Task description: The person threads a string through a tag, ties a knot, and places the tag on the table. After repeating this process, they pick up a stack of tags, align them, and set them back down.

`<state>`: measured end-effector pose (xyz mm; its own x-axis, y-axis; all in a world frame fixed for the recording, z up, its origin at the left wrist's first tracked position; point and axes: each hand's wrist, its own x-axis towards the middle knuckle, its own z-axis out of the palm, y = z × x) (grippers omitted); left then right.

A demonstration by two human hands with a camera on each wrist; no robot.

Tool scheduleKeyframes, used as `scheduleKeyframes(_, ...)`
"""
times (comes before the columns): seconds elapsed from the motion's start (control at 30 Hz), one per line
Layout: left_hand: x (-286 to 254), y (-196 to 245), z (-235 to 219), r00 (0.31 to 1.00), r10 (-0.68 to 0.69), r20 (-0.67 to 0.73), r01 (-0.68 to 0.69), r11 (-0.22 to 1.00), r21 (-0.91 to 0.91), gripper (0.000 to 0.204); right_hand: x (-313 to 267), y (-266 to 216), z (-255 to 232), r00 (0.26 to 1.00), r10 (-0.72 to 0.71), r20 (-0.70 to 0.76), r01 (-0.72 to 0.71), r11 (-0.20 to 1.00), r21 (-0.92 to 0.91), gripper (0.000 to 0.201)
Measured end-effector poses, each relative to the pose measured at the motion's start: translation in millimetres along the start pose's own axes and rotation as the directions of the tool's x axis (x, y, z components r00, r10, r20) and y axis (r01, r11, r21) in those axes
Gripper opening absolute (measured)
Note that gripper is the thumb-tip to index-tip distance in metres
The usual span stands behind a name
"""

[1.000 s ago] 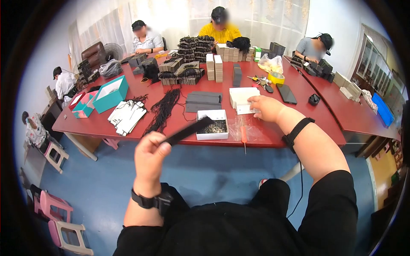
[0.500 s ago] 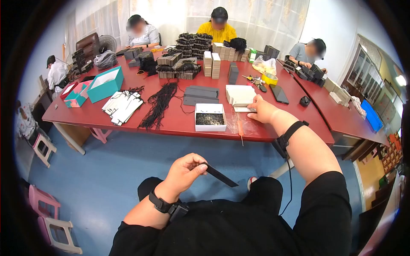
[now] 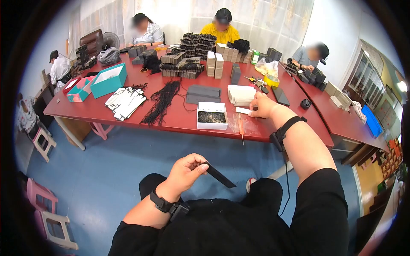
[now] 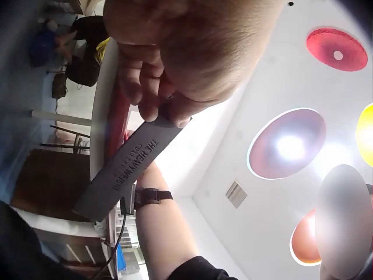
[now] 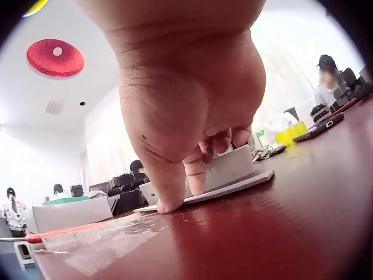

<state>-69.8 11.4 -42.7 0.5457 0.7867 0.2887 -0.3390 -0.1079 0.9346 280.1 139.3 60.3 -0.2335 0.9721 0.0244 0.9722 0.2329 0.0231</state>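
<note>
Black tag point(image 3: 221, 175) slants down above the floor, one end pinched between the left hand's point(image 3: 183, 174) thumb and curled fingers; the right hand point(image 3: 264, 106), fingers bent, pinches a white card point(image 3: 243, 110) on the table point(image 3: 175, 125) beside the card stack point(image 3: 241, 96).

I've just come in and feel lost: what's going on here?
A person's left hand holds a printed black strip out past the table's edge. Their right hand grips a white card by its fingertips, near a stack of white cards. Three other people are beyond, heads bowed.
</note>
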Motion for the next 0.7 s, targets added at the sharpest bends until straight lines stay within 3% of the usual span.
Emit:
scheduleKeyframes(0.07,1.8,-0.3,0.6,1.000,-0.015,0.008,0.015,1.000,0.022,0.009,-4.8,-1.1,-4.6,0.999,0.016,0.040,-0.016,1.000,0.014,0.031)
scheduleKeyframes(0.13,5.3,-2.0,3.1,0.999,-0.038,0.018,0.037,0.998,0.046,0.011,-11.9,-3.7,-6.9,0.983,0.035,0.179,-0.049,0.996,0.076,0.033)
scheduleKeyframes(0.2,14.3,-5.4,8.1,0.996,-0.090,-0.013,0.091,0.986,0.140,0.011,-21.2,-5.8,-3.8,0.988,0.044,0.150,-0.063,0.991,0.121,0.036)
scheduleKeyframes(0.27,29.9,-9.2,15.0,0.998,-0.069,-0.008,0.069,0.980,0.186,0.013,-22.5,-5.1,-0.7,0.983,0.142,0.119,-0.165,0.963,0.211,0.037)
scheduleKeyframes(0.4,66.7,-14.2,28.1,0.994,-0.065,0.089,0.045,0.976,0.214,0.014,-26.4,-7.5,4.1,0.991,0.132,-0.020,-0.120,0.946,0.300,0.035)
scheduleKeyframes(0.47,79.2,-14.9,38.5,0.997,-0.029,0.072,-0.002,0.920,0.391,0.014,-26.5,-3.0,14.6,0.992,0.114,-0.062,-0.083,0.925,0.371,0.034)
scheduleKeyframes(0.53,87.6,-17.7,49.1,0.999,0.010,0.053,-0.032,0.902,0.431,0.013,-33.8,-7.9,16.1,0.990,0.101,-0.102,-0.046,0.897,0.440,0.033)
scheduleKeyframes(0.6,97.0,-24.2,57.4,0.978,0.183,0.103,-0.209,0.806,0.554,0.012,-47.9,-12.8,12.8,0.971,0.186,-0.148,-0.090,0.865,0.493,0.034)
scheduleKeyframes(0.63,100.5,-24.6,61.8,0.972,0.215,0.095,-0.230,0.791,0.567,0.013,-55.2,-15.3,14.3,0.971,0.186,-0.147,-0.090,0.863,0.497,0.034)
scheduleKeyframes(0.7,101.5,-20.2,66.4,0.968,0.224,0.118,-0.247,0.743,0.621,0.014,-74.4,-19.5,21.7,0.875,0.338,-0.348,0.065,0.631,0.773,0.037)
